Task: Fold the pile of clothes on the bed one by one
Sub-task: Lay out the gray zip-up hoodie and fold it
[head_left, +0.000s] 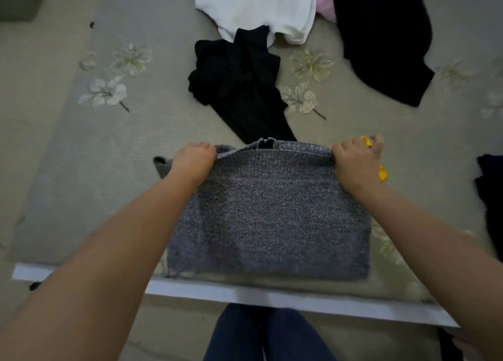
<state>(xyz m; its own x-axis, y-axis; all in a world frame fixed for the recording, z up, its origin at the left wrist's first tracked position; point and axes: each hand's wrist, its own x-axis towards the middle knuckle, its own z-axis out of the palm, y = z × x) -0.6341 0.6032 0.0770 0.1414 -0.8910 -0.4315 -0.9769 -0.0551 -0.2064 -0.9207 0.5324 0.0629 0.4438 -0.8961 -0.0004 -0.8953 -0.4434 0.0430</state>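
A grey knitted garment (pixel 269 219) lies folded into a rectangle near the bed's front edge. My left hand (pixel 194 160) grips its far left corner and my right hand (pixel 353 162) grips its far right corner, both with fingers closed on the top fold. A yellow item (pixel 382 171) peeks out from under my right hand. Farther back lie a crumpled black garment (pixel 239 85), a white T-shirt (pixel 258 6), a pink piece (pixel 325 2) and a second black garment (pixel 386 39).
The bed cover (pixel 109 148) is beige with pale flower prints. The white bed edge (pixel 272 296) runs along the front, with my dark trousers (pixel 261 336) below it. Another dark cloth (pixel 491 197) lies at the right edge.
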